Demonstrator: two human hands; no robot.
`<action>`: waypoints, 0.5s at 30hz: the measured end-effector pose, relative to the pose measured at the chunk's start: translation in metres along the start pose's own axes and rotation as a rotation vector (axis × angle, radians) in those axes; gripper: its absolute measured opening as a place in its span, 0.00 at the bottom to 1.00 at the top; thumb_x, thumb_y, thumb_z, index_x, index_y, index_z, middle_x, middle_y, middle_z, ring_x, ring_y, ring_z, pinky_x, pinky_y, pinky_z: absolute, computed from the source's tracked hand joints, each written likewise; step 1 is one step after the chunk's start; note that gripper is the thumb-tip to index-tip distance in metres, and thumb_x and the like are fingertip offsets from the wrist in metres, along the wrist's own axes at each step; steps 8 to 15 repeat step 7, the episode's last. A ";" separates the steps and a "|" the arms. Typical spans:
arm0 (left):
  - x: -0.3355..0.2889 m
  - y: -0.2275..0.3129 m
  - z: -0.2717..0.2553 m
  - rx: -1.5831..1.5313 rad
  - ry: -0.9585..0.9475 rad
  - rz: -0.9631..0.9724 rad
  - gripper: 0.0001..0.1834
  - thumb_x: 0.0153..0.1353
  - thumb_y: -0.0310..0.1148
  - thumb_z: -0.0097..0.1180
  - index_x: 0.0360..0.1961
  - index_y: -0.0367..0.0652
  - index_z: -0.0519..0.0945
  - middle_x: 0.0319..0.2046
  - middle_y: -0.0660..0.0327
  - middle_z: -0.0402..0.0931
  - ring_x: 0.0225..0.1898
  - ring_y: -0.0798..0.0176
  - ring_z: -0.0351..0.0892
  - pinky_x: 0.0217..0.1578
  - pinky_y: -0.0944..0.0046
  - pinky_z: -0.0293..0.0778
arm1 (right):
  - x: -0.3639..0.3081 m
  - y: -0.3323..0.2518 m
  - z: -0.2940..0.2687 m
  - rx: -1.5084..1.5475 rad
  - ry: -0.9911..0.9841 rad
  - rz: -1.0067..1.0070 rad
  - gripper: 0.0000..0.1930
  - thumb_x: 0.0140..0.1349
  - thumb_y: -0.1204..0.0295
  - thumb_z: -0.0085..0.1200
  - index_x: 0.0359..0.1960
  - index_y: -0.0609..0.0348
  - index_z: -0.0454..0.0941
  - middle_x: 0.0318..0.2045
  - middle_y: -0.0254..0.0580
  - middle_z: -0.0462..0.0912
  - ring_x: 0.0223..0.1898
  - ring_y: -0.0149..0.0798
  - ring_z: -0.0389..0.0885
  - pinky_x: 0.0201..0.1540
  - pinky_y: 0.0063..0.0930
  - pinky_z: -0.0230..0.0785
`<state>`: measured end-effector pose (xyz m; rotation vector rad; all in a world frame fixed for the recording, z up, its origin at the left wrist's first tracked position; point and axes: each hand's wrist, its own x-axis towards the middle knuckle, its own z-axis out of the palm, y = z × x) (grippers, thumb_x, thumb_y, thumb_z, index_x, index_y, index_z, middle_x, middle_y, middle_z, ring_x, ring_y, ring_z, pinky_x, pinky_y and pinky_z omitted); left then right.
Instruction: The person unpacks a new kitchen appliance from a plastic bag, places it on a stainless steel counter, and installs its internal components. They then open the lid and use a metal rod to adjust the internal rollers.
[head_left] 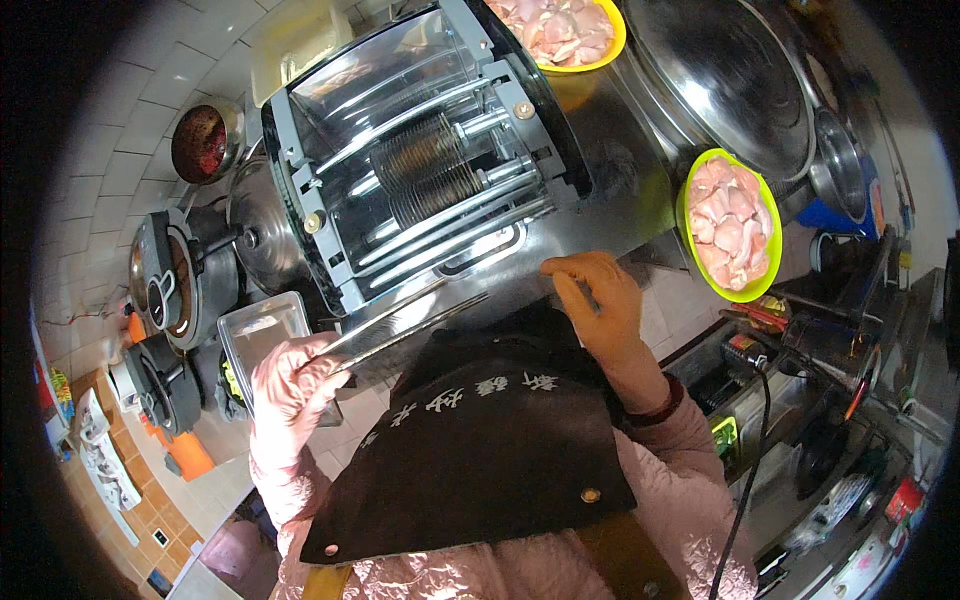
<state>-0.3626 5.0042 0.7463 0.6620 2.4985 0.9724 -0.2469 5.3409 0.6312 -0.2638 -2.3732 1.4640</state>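
My left hand [293,380], in a pale glove, is closed around a pair of thin metal rods [420,322]. Their far ends spread slightly apart over the front edge of the steel table [610,225]. In an orange glove, my right hand [603,303] hovers by that same edge, fingers bent and apart, with nothing visible in them. Just beyond both hands sits a meat-cutting machine [340,175], its clear cover tilted up. A stack of round blades [425,170] and several metal bars [460,245] lie exposed inside it.
Raw chicken pieces [732,225] fill a yellow-green bowl at the right; more chicken [560,35] lies in a yellow bowl behind. A large steel lid or basin [735,80] stands far right. Left are a clear plastic box [228,352], pots [215,265] and a red-filled bowl [203,142].
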 end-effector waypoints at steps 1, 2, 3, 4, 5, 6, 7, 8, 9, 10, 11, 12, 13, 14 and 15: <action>-0.001 -0.003 -0.004 -0.038 -0.002 -0.059 0.17 0.54 0.31 0.71 0.44 0.39 0.80 0.37 0.57 0.83 0.29 0.63 0.80 0.33 0.64 0.76 | -0.001 0.020 0.008 0.204 -0.041 0.276 0.10 0.62 0.75 0.59 0.44 0.59 0.82 0.47 0.43 0.83 0.47 0.44 0.81 0.50 0.32 0.74; 0.000 -0.007 -0.007 -0.008 -0.011 -0.060 0.18 0.53 0.30 0.72 0.44 0.39 0.80 0.38 0.57 0.83 0.31 0.60 0.81 0.34 0.61 0.76 | -0.002 0.041 0.016 0.384 -0.081 0.605 0.09 0.63 0.76 0.58 0.44 0.60 0.82 0.47 0.44 0.82 0.47 0.44 0.81 0.51 0.32 0.74; 0.004 -0.011 -0.009 0.029 -0.028 -0.032 0.18 0.52 0.30 0.72 0.43 0.39 0.80 0.38 0.57 0.83 0.32 0.59 0.81 0.35 0.60 0.76 | -0.002 0.061 0.027 0.522 -0.103 0.545 0.09 0.64 0.76 0.57 0.44 0.61 0.82 0.47 0.44 0.82 0.47 0.44 0.81 0.51 0.31 0.74; 0.008 -0.014 -0.011 0.066 -0.046 -0.004 0.18 0.51 0.29 0.72 0.43 0.39 0.80 0.38 0.58 0.83 0.33 0.58 0.81 0.35 0.60 0.76 | -0.002 0.081 0.041 0.638 -0.124 0.535 0.08 0.64 0.77 0.57 0.44 0.62 0.82 0.46 0.45 0.82 0.47 0.43 0.81 0.51 0.31 0.74; 0.012 -0.017 -0.011 0.103 -0.064 0.023 0.18 0.51 0.29 0.72 0.43 0.39 0.81 0.37 0.58 0.83 0.33 0.57 0.81 0.36 0.59 0.76 | 0.000 0.102 0.053 0.753 -0.145 0.523 0.08 0.65 0.77 0.56 0.44 0.63 0.82 0.46 0.46 0.82 0.47 0.43 0.81 0.52 0.30 0.74; 0.013 -0.019 -0.005 -0.030 -0.025 -0.080 0.15 0.49 0.29 0.73 0.39 0.41 0.83 0.37 0.59 0.82 0.35 0.54 0.80 0.37 0.57 0.75 | 0.006 0.126 0.059 0.129 -0.233 -0.125 0.11 0.63 0.76 0.58 0.47 0.59 0.81 0.47 0.46 0.82 0.49 0.44 0.80 0.55 0.32 0.73; 0.015 -0.020 -0.005 0.035 -0.059 -0.049 0.15 0.49 0.29 0.73 0.38 0.41 0.83 0.37 0.59 0.82 0.35 0.55 0.80 0.38 0.57 0.75 | 0.006 0.145 0.068 -0.007 -0.230 -0.160 0.11 0.62 0.74 0.59 0.47 0.58 0.81 0.48 0.46 0.81 0.50 0.45 0.80 0.55 0.33 0.72; 0.015 -0.020 -0.005 0.035 -0.059 -0.049 0.15 0.49 0.29 0.73 0.38 0.41 0.83 0.37 0.59 0.82 0.35 0.55 0.80 0.38 0.57 0.75 | 0.006 0.145 0.068 -0.007 -0.230 -0.160 0.11 0.62 0.74 0.59 0.47 0.58 0.81 0.48 0.46 0.81 0.50 0.45 0.80 0.55 0.33 0.72; 0.015 -0.020 -0.005 0.035 -0.059 -0.049 0.15 0.49 0.29 0.73 0.38 0.41 0.83 0.37 0.59 0.82 0.35 0.55 0.80 0.38 0.57 0.75 | 0.006 0.145 0.068 -0.007 -0.230 -0.160 0.11 0.62 0.74 0.59 0.47 0.58 0.81 0.48 0.46 0.81 0.50 0.45 0.80 0.55 0.33 0.72; 0.015 -0.020 -0.005 0.035 -0.059 -0.049 0.15 0.49 0.29 0.73 0.38 0.41 0.83 0.37 0.59 0.82 0.35 0.55 0.80 0.38 0.57 0.75 | 0.006 0.145 0.068 -0.007 -0.230 -0.160 0.11 0.62 0.74 0.59 0.47 0.58 0.81 0.48 0.46 0.81 0.50 0.45 0.80 0.55 0.33 0.72; 0.015 -0.020 -0.005 0.035 -0.059 -0.049 0.15 0.49 0.29 0.73 0.38 0.41 0.83 0.37 0.59 0.82 0.35 0.55 0.80 0.38 0.57 0.75 | 0.006 0.145 0.068 -0.007 -0.230 -0.160 0.11 0.62 0.74 0.59 0.47 0.58 0.81 0.48 0.46 0.81 0.50 0.45 0.80 0.55 0.33 0.72; 0.015 -0.020 -0.005 0.035 -0.059 -0.049 0.15 0.49 0.29 0.73 0.38 0.41 0.83 0.37 0.59 0.82 0.35 0.55 0.80 0.38 0.57 0.75 | 0.006 0.145 0.068 -0.007 -0.230 -0.160 0.11 0.62 0.74 0.59 0.47 0.58 0.81 0.48 0.46 0.81 0.50 0.45 0.80 0.55 0.33 0.72; 0.015 -0.020 -0.005 0.035 -0.059 -0.049 0.15 0.49 0.29 0.73 0.38 0.41 0.83 0.37 0.59 0.82 0.35 0.55 0.80 0.38 0.57 0.75 | 0.006 0.145 0.068 -0.007 -0.230 -0.160 0.11 0.62 0.74 0.59 0.47 0.58 0.81 0.48 0.46 0.81 0.50 0.45 0.80 0.55 0.33 0.72; 0.015 -0.020 -0.005 0.035 -0.059 -0.049 0.15 0.49 0.29 0.73 0.38 0.41 0.83 0.37 0.59 0.82 0.35 0.55 0.80 0.38 0.57 0.75 | 0.006 0.145 0.068 -0.007 -0.230 -0.160 0.11 0.62 0.74 0.59 0.47 0.58 0.81 0.48 0.46 0.81 0.50 0.45 0.80 0.55 0.33 0.72; 0.015 -0.020 -0.005 0.035 -0.059 -0.049 0.15 0.49 0.29 0.73 0.38 0.41 0.83 0.37 0.59 0.82 0.35 0.55 0.80 0.38 0.57 0.75 | 0.006 0.145 0.068 -0.007 -0.230 -0.160 0.11 0.62 0.74 0.59 0.47 0.58 0.81 0.48 0.46 0.81 0.50 0.45 0.80 0.55 0.33 0.72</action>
